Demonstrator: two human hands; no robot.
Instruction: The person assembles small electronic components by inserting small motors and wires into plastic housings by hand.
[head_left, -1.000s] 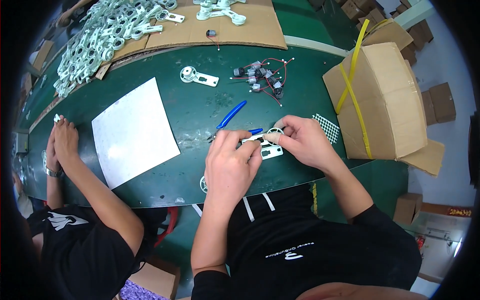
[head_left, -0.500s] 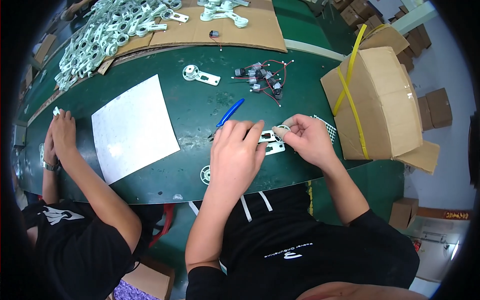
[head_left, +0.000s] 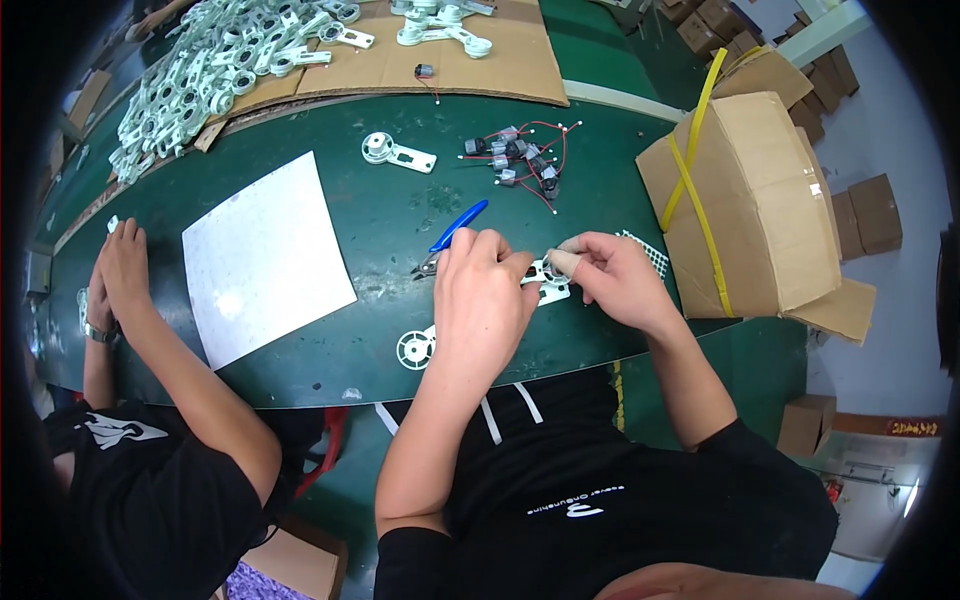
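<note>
Both of my hands pinch a pale green plastic arm piece just above the table. My left hand has its fingers curled over the left end, which it mostly hides. At the other end, my right hand grips the round part between thumb and fingers; a pale wrap covers a fingertip. Under the hands lies a second pale green piece with a spoked ring, its middle hidden by my left hand. Blue-handled nippers rest just beyond my left hand, jaws toward the left.
Small motors with red wires lie beyond my hands, near another pale green arm. A white sheet is to the left, a strapped carton to the right. Many pale green parts are heaped far left. A co-worker's hands are at left.
My left hand has shifted slightly right, closer to my right hand, with its fingers drawn in on the piece. More of the spoked ring and the nippers' jaws now shows.
</note>
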